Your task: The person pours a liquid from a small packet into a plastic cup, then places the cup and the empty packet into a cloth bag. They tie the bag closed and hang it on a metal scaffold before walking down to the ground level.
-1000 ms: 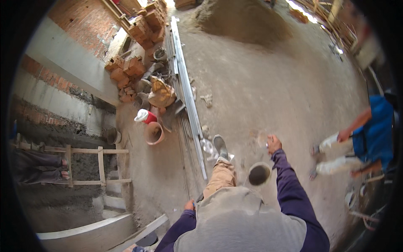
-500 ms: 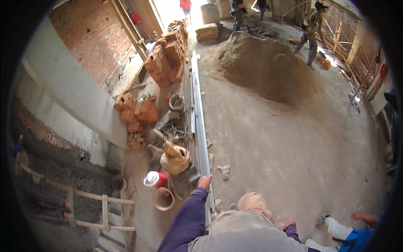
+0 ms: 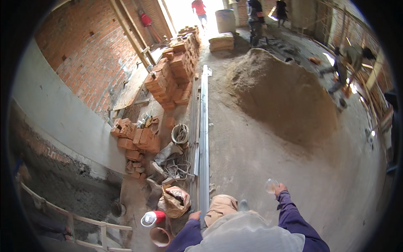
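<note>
My right hand (image 3: 280, 190) is out ahead over the concrete floor, fingers closed around a clear see-through cup (image 3: 271, 185). Close to my left side, my left hand (image 3: 195, 215) is closed beside the long silver metal profiles (image 3: 204, 138). A small dark shape shows at its fingers, too small to make out. Left of that hand are an open, crumpled paper sack (image 3: 174, 201), a red jug with a white lid (image 3: 153, 218) and a round brownish bucket (image 3: 160, 237).
A big sand heap (image 3: 285, 96) rises ahead on the right. Stacked bricks (image 3: 161, 84), a pail of scraps (image 3: 180, 133) and thin rods line the left side. A wooden ladder-like frame (image 3: 103, 235) lies lower left. Several people stand or bend at the far end.
My right hand has moved forward with the cup, out from beside my body. My left hand is now lower, nearer my body. The far right person has bent down.
</note>
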`<state>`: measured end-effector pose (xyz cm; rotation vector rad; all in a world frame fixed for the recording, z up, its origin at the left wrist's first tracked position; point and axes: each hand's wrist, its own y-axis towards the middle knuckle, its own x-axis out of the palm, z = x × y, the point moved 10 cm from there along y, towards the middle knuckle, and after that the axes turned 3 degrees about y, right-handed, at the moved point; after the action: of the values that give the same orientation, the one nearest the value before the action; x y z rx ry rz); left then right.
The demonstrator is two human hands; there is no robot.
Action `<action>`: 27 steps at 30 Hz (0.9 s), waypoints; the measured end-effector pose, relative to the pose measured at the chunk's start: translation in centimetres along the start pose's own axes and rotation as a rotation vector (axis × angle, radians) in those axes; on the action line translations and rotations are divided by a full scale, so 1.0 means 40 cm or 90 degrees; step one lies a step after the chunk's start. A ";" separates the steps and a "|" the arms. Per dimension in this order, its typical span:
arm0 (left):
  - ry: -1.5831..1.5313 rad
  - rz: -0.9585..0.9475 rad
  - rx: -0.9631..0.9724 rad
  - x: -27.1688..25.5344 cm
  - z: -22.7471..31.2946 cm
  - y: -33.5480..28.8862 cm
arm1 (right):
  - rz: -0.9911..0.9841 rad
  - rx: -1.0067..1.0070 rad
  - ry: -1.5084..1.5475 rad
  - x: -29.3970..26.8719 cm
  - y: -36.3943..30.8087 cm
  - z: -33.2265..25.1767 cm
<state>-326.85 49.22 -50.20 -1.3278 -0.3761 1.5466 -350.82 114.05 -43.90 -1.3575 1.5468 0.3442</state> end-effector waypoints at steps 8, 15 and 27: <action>-0.072 0.028 -0.095 -0.189 0.131 0.187 | -0.080 0.003 0.276 0.040 0.630 -0.634; -0.477 -0.045 -0.102 -0.388 0.865 0.669 | -0.122 0.140 -0.096 0.176 0.880 -0.582; -0.289 0.049 0.178 -0.749 2.351 1.298 | -0.171 0.239 -0.095 0.201 1.502 -0.847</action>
<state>-437.19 35.96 -41.02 -0.7783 -0.3741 1.8880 -417.99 103.72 -58.06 -1.1921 1.2138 -0.0133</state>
